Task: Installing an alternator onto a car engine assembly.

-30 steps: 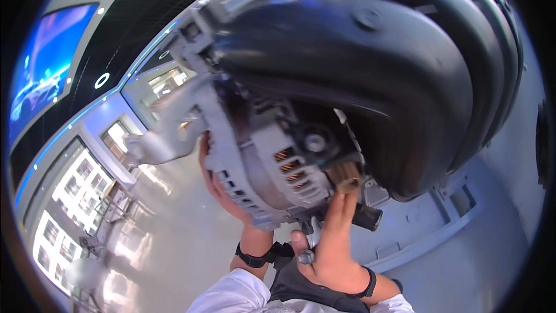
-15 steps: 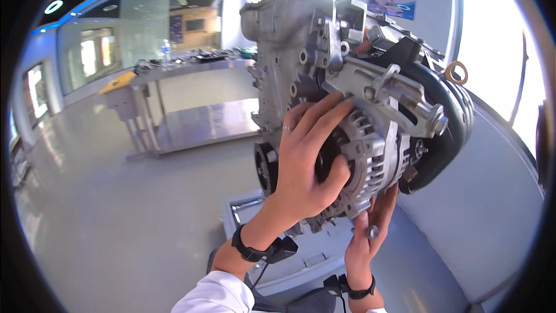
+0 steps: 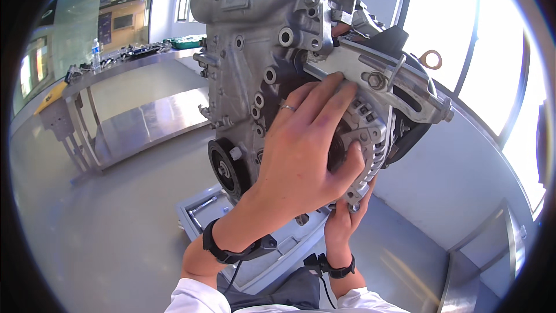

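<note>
A grey metal engine block [image 3: 237,75] stands in front of me, with a silver finned alternator [image 3: 370,130] at its right side. My left hand [image 3: 298,150] wraps over the alternator's front, fingertips near the slotted metal bracket [image 3: 350,61] above and thumb bent toward the middle. The hand hides most of the alternator's pulley. From below, my right hand [image 3: 340,232] reaches up to the alternator's lower lug, thumb and fingers closed at a bolt [image 3: 354,207]. Its other fingers are partly hidden behind the alternator. A bolt [image 3: 377,80] sits in the bracket.
At the engine's lower left is a black pulley [image 3: 225,165]. Beneath it lies a grey tray [image 3: 184,219] with a ratchet-like tool [image 3: 202,204]. A metal workbench [image 3: 145,61] with parts and a bottle [image 3: 96,53] stands at the back left. A tan ring [image 3: 431,59] projects at right.
My view has shifted, so the engine appears further left and closer. My right hand has brought the bolt up from below to the alternator's lower lug. The left hand keeps its grasp.
</note>
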The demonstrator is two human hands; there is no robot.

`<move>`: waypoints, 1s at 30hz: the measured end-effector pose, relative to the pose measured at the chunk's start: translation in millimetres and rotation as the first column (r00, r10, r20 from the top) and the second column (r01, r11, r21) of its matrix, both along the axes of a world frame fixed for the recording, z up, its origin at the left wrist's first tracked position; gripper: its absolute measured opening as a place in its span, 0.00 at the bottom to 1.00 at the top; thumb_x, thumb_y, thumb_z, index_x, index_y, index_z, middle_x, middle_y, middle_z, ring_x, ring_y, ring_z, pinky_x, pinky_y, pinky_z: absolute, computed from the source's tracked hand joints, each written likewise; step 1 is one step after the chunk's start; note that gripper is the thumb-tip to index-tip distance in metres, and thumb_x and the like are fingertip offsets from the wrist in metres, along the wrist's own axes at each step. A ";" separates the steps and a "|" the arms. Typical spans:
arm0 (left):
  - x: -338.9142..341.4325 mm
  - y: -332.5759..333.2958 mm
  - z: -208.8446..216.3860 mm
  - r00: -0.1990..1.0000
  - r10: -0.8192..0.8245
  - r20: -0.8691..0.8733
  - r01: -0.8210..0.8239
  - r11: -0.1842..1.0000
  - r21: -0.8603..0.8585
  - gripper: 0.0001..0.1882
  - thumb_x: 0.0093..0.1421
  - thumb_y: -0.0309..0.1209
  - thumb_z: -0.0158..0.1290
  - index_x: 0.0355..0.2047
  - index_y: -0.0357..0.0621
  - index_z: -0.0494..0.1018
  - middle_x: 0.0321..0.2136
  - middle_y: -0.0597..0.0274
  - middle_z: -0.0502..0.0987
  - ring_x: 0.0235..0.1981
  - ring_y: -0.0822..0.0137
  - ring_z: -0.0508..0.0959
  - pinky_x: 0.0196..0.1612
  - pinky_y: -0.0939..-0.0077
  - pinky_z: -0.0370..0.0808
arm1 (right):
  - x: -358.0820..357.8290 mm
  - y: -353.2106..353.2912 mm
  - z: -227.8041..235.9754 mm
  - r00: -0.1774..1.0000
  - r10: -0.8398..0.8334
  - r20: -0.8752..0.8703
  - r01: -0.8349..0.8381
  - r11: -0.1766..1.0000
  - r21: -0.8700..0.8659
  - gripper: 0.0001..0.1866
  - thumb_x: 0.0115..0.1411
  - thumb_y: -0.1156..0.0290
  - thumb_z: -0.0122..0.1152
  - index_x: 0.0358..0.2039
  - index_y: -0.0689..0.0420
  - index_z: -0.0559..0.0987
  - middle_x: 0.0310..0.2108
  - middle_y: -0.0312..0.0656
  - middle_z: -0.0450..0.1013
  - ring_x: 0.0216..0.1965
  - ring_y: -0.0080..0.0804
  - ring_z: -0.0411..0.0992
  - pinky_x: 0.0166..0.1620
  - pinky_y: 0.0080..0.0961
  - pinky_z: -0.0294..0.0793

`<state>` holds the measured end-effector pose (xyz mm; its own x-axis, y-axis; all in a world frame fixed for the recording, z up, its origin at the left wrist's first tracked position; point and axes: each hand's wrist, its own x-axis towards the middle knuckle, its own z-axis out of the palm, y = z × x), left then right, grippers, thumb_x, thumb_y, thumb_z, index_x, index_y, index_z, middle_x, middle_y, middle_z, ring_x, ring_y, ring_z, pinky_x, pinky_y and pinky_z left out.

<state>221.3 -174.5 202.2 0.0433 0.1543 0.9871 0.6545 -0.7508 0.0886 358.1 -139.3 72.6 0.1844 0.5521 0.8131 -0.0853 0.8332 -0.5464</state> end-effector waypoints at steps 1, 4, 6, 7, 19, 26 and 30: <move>2.7 -4.2 -0.4 0.994 -0.057 0.093 0.064 0.995 -0.076 0.30 0.47 0.32 0.52 0.52 0.32 0.65 0.48 0.41 0.70 0.49 0.38 0.69 0.53 0.55 0.67 | 1.9 -2.3 0.1 1.000 -0.012 0.005 0.012 1.000 0.002 0.38 0.56 0.77 0.49 0.67 0.66 0.48 0.62 0.46 0.57 0.62 0.34 0.58 0.62 0.28 0.55; -1.4 -0.6 0.6 0.991 0.003 0.135 0.005 0.998 -0.057 0.29 0.48 0.32 0.52 0.51 0.30 0.64 0.45 0.38 0.70 0.48 0.36 0.68 0.53 0.53 0.67 | 1.5 -6.6 2.0 1.000 -0.003 -0.004 0.003 1.000 -0.001 0.38 0.58 0.72 0.52 0.66 0.66 0.48 0.62 0.46 0.57 0.62 0.33 0.58 0.62 0.28 0.55; -2.6 1.8 -1.3 0.992 0.111 0.058 -0.113 0.993 0.030 0.30 0.49 0.31 0.53 0.52 0.29 0.63 0.44 0.35 0.70 0.48 0.35 0.68 0.53 0.52 0.66 | -1.8 -8.3 2.8 1.000 -0.006 0.007 0.006 0.999 -0.044 0.39 0.60 0.68 0.53 0.66 0.66 0.48 0.63 0.46 0.56 0.62 0.33 0.57 0.63 0.28 0.54; -2.6 3.0 -2.4 0.994 0.096 0.057 -0.097 0.995 0.028 0.30 0.49 0.31 0.53 0.52 0.29 0.63 0.44 0.35 0.70 0.48 0.35 0.68 0.53 0.52 0.66 | -2.9 -8.6 3.0 1.000 -0.022 0.007 0.022 0.999 -0.047 0.39 0.60 0.68 0.53 0.66 0.66 0.48 0.63 0.46 0.56 0.62 0.33 0.57 0.63 0.28 0.54; 2.1 2.5 -0.5 0.982 -0.075 0.175 0.091 0.992 -0.086 0.34 0.51 0.31 0.54 0.56 0.29 0.59 0.49 0.37 0.71 0.52 0.51 0.72 0.56 0.63 0.65 | -2.8 -15.7 20.8 0.989 0.137 0.064 -0.130 0.986 -0.102 0.42 0.54 0.87 0.41 0.68 0.64 0.36 0.69 0.51 0.42 0.68 0.36 0.45 0.66 0.30 0.43; -1.3 9.3 0.0 0.990 -0.043 0.132 0.043 0.999 0.003 0.36 0.46 0.30 0.54 0.55 0.26 0.61 0.45 0.38 0.70 0.47 0.43 0.69 0.50 0.56 0.69 | -2.9 -9.5 15.8 0.991 0.104 0.089 -0.102 0.994 -0.028 0.46 0.45 0.88 0.44 0.67 0.70 0.41 0.69 0.57 0.42 0.70 0.44 0.42 0.67 0.33 0.42; -8.7 12.7 1.9 0.999 0.017 0.035 -0.018 1.000 0.012 0.35 0.48 0.32 0.52 0.56 0.27 0.61 0.46 0.37 0.71 0.47 0.42 0.71 0.50 0.56 0.69 | -0.1 -2.8 13.4 0.983 -0.022 0.185 0.016 0.999 0.031 0.44 0.50 0.86 0.42 0.68 0.65 0.42 0.68 0.50 0.48 0.68 0.36 0.48 0.66 0.30 0.47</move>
